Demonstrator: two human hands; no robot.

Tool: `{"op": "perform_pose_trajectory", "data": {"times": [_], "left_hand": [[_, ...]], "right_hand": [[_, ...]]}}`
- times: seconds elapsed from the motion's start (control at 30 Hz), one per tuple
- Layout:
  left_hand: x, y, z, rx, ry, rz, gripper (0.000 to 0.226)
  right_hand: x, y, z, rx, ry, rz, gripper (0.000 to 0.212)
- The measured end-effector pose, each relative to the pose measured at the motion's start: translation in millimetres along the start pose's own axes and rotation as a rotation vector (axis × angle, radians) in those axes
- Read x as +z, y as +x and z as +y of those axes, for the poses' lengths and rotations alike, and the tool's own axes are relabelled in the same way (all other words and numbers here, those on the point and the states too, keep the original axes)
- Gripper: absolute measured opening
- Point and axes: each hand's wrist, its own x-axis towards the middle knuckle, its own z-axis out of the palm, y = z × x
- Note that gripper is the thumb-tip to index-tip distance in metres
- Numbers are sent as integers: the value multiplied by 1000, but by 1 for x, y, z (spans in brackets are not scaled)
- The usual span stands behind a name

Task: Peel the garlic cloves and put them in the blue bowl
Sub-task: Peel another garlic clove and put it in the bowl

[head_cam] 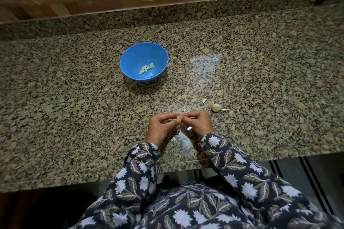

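On the speckled worktop (74,98), a garlic bulb (216,107) and a loose clove (204,100) lie just right of the hands, with peel scraps (174,139) beneath them. The blue bowl (134,57), above centre, holds peeled cloves (147,68). Fingers of the left hand (161,126) and right hand (198,121) pinch one clove (178,118) at lower centre, its long axis running up-frame.

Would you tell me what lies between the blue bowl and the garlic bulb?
Head view: one small pale garlic piece beside the garlic bulb; toward the blue bowl, only bare granite counter.
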Motion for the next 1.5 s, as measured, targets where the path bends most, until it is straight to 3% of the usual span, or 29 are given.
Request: {"op": "perform_pose_trajectory", "data": {"times": [0.13,0.23,0.43,0.5,0.6,0.67,0.73,0.8,0.87,0.93,1.03,1.33,1.5], "left_hand": [[3,-1,1,-35,-105,9,22],[3,-3,3,-112,-334,-14,22],[-19,2,4,-217,-681,9,32],[-35,4,11,-140,-535,136,30],[-65,9,20,-4,186,484,27],[-81,13,16,94,691,544,26],[-82,13,9,191,931,529,27],[-67,6,-3,355,963,500,35],[-40,-10,-19,430,1002,282,52],[-18,-28,-41,354,1155,34,70],[2,-25,-54,284,1322,-70,83],[55,51,-28,482,1258,-193,76],[71,78,-9,561,1218,-363,63]], "right_hand": [[2,0,-2,-1,-9,29,21],[3,0,-4,16,35,34,17],[-3,-3,-9,209,252,23,19],[-7,-2,-11,293,342,40,24],[-11,-2,-10,317,402,48,30],[-16,-3,-7,310,451,27,30],[-22,-4,-6,295,458,6,25],[-28,-6,-4,282,431,28,21],[-35,-9,1,271,433,94,19],[-42,-12,5,267,459,173,17],[-53,-20,9,268,488,279,15],[-61,-44,18,298,599,369,20],[-58,-49,21,312,652,350,21]]}}
